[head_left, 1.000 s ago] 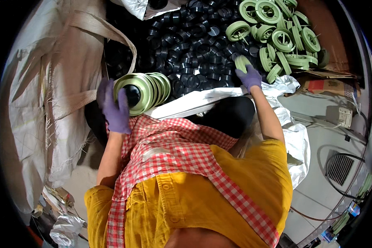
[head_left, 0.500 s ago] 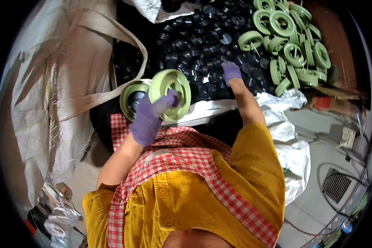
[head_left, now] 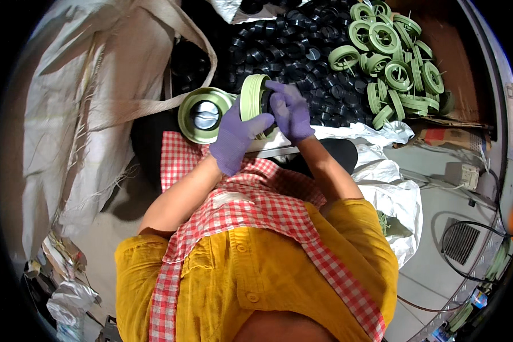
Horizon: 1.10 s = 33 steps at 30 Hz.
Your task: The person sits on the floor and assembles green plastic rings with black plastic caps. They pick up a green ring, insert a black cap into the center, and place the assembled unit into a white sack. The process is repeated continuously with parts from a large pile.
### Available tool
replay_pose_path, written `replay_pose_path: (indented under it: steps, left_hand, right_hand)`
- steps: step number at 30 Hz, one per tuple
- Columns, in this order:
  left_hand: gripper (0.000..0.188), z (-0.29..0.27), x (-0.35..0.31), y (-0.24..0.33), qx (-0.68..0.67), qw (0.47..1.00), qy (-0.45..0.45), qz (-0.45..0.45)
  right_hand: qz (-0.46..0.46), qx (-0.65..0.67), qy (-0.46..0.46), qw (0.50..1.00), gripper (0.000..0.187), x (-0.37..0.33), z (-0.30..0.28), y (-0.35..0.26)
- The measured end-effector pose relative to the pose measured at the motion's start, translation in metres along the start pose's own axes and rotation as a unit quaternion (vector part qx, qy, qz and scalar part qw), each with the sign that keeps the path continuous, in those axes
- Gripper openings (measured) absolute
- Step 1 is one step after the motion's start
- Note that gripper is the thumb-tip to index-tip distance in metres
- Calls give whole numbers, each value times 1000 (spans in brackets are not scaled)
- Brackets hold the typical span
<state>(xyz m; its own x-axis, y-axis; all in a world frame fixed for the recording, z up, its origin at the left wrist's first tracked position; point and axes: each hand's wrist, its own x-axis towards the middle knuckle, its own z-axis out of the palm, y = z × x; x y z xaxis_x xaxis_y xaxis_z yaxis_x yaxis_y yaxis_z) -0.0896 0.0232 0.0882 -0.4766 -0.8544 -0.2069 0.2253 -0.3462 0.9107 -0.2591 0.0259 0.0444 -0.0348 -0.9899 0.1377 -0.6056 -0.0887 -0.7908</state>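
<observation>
Withdrawn from the black caps beyond, my right grip, its hold unclear to me, touches the green ring my left grip grasps.

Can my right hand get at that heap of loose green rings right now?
Probably yes: between the right hand and the heap of green rings I see mainly black caps, nothing that seems to block it. It's busy, though, at the green piece held by the left hand.

Looks like smooth plastic on the green ring, glossy on black caps (rough, woven cloth on the pale sack).
</observation>
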Motion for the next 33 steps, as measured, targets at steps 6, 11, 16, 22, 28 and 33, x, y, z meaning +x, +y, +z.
replay_pose_path:
  steps: [6, 11, 16, 22, 28, 33]
  left_hand:
    - [40, -30, -8, 11, 102, 993, -26, -60]
    - [32, -38, -25, 34, 67, 983, -152, -80]
    - [56, -27, -34, 5, 16, 999, -31, -14]
    - [59, -27, -38, -3, 57, 998, -8, -2]
    - [54, -58, -46, 16, 4, 992, 94, 81]
    - [58, -128, -29, -16, 268, 923, 268, 63]
  right_hand:
    - [111, 261, -156, 946, 61, -28, 5, -32]
    - [-276, 12, -195, 941, 57, -26, -10, -47]
    - [351, 545, -291, 704, 69, -26, -21, -60]
    - [288, 430, -185, 835, 56, -37, -10, -59]
    - [219, 72, 2, 973, 36, -23, -9, -20]
    - [379, 335, -116, 855, 33, 0, 69, 58]
